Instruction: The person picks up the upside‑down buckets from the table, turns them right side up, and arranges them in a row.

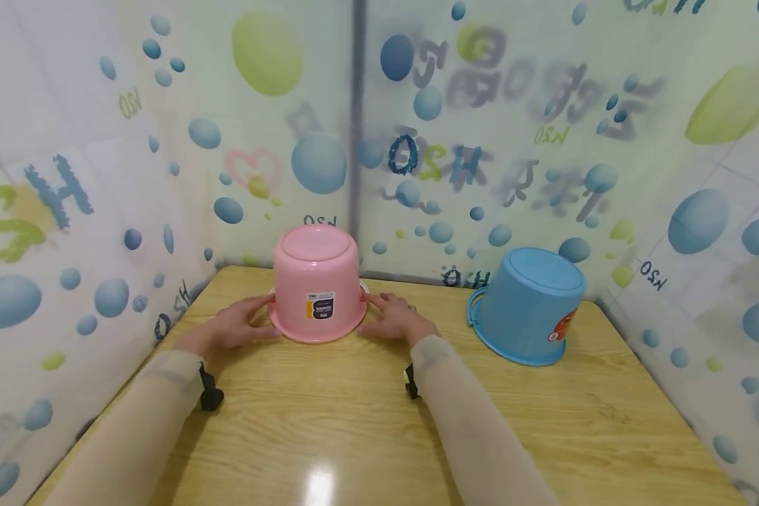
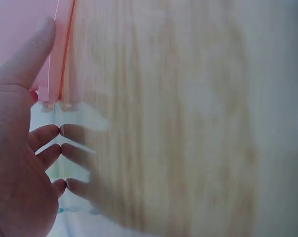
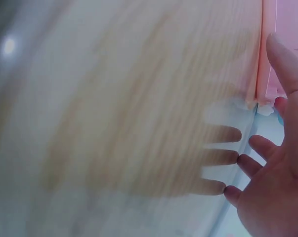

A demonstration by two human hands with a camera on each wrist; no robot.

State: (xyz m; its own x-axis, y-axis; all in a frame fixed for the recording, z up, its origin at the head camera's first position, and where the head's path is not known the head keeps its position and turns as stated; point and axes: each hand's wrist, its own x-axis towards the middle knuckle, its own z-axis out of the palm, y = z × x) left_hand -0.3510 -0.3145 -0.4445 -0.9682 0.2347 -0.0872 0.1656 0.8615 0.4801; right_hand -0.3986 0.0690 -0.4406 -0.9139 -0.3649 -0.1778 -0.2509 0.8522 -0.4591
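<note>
A pink bucket stands upside down on the table, a label on its near side. At its left side my left hand touches it. The left thumb lies straight along the pink wall in the left wrist view, and other fingertips meet the tabletop. On the opposite side my right hand rests in a similar way, thumb near the rim and fingers spread, fingertips at or just over the table in the right wrist view. Both index fingers are partly hidden there. A blue bucket also stands upside down, to the right of my right hand.
Both buckets stand on a wood-grain table with a glossy surface. Around it hang pale curtains printed with blue and green dots, close to the table's back and side edges. The blue bucket's handle sticks out at its left.
</note>
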